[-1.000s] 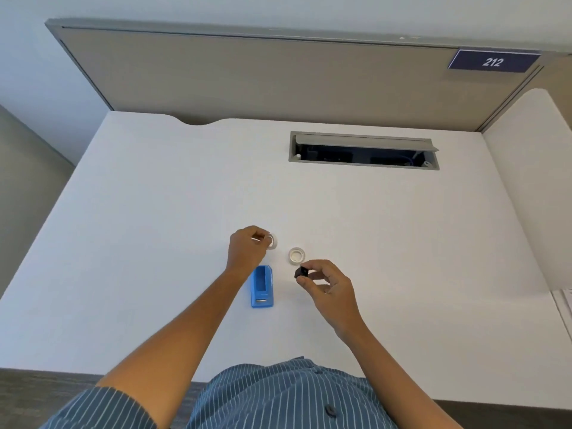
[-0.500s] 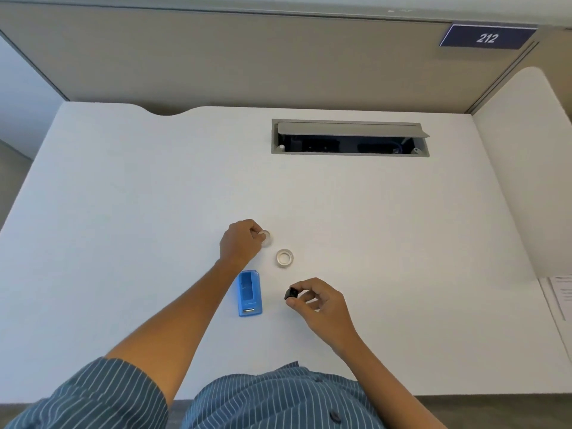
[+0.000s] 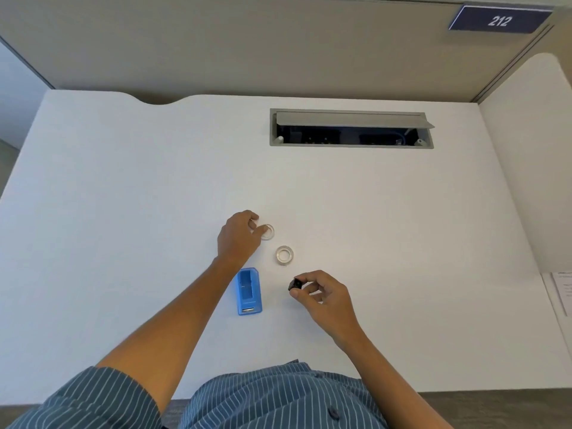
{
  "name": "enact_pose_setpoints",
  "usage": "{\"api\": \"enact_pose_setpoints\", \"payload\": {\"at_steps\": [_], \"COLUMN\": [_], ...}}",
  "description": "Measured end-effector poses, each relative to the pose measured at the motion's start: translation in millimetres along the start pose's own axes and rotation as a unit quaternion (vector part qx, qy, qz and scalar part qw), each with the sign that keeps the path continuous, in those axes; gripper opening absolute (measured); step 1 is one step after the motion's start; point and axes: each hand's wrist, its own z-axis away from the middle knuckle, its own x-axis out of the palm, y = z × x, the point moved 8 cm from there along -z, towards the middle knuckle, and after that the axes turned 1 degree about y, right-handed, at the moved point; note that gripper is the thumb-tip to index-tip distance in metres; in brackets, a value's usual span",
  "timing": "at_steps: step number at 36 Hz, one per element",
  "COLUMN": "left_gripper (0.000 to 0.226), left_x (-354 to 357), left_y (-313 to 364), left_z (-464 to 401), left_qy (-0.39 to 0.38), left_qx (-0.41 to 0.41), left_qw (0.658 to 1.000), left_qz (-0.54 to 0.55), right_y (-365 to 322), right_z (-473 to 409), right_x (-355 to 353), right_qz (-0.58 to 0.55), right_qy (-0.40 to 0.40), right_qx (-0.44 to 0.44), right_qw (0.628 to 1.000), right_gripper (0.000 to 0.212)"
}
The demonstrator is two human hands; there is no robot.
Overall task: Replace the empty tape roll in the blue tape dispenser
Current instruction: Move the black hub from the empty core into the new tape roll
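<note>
The blue tape dispenser [image 3: 249, 291] lies on the white desk [image 3: 123, 187] with its roll cavity open and empty. My left hand [image 3: 238, 238] reaches past it, thumb and forefinger pinching the left edge of a thin, empty-looking tape ring [image 3: 269, 232] that rests flat on the desk. A thicker clear tape roll [image 3: 284, 254] lies free just right of it. My right hand [image 3: 322, 297], to the right of the dispenser, pinches a small black spindle [image 3: 295, 284] between thumb and fingers, a little above the desk.
An open cable hatch [image 3: 351, 128] is sunk into the desk at the back. A beige partition [image 3: 247, 44] with a "212" sign [image 3: 499, 20] closes the far side. A sheet of paper [image 3: 561, 292] lies at the right edge.
My right hand has drawn back toward me with the black spindle, away from the thicker roll. My left hand has stayed at the thin ring, which now lies flat on the desk.
</note>
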Motion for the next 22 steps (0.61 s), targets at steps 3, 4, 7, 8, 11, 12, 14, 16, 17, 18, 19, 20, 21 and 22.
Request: {"api": "enact_pose_setpoints", "payload": {"at_steps": [3,4,7,8,11,12,14,16,17,18,19,20,21,22], "left_gripper": [0.026,0.026,0.026,0.031,0.054,0.062,0.074,0.074,0.072,0.070,0.068,0.066,0.064,0.061], "left_x": [2,5,18,25,43,48,55,58,59,59,59,60,60,61], "left_y": [10,15,27,30,35,35,34,34,36,36,36,36,35,35], "left_z": [6,9,20,24,37,41,44,45,46,46,46,45,45,45], "left_qy": [-0.005,-0.016,-0.080,-0.116,-0.231,-0.258,-0.286,-0.285,-0.278,-0.271,-0.266,-0.263,-0.261,-0.260], "left_qx": [0.077,0.110,0.192,0.206,0.232,0.237,0.241,0.248,0.254,0.258,0.259,0.259,0.260,0.260], "left_qw": [0.997,0.993,0.978,0.972,0.943,0.933,0.920,0.916,0.915,0.915,0.916,0.917,0.918,0.918], "left_qz": [0.028,0.032,0.011,-0.001,-0.052,-0.077,-0.115,-0.137,-0.146,-0.150,-0.151,-0.150,-0.149,-0.150], "right_y": [0,0,-1,-1,-2,-2,-2,-2,-1,-1,-1,-1,-1,0], "right_z": [0,0,0,0,0,0,1,1,1,2,2,2,2,2], "right_x": [-1,-1,-3,-4,-7,-8,-10,-11,-13,-13,-14,-14,-15,-15], "right_qz": [0.004,0.005,0.008,0.005,-0.004,-0.006,-0.008,-0.008,-0.009,-0.010,-0.011,-0.012,-0.013,-0.014], "right_qy": [0.000,0.001,0.004,0.005,0.010,0.012,0.017,0.020,0.022,0.023,0.023,0.025,0.029,0.033], "right_qx": [0.003,0.002,-0.005,-0.005,-0.006,-0.007,-0.007,-0.005,-0.005,-0.005,-0.003,-0.002,0.000,0.001], "right_qw": [1.000,1.000,1.000,1.000,1.000,1.000,1.000,1.000,1.000,1.000,1.000,1.000,1.000,0.999], "right_gripper": [0.020,0.019,0.019,0.019,0.018,0.018,0.018,0.018,0.018,0.018,0.018,0.018,0.018,0.018]}}
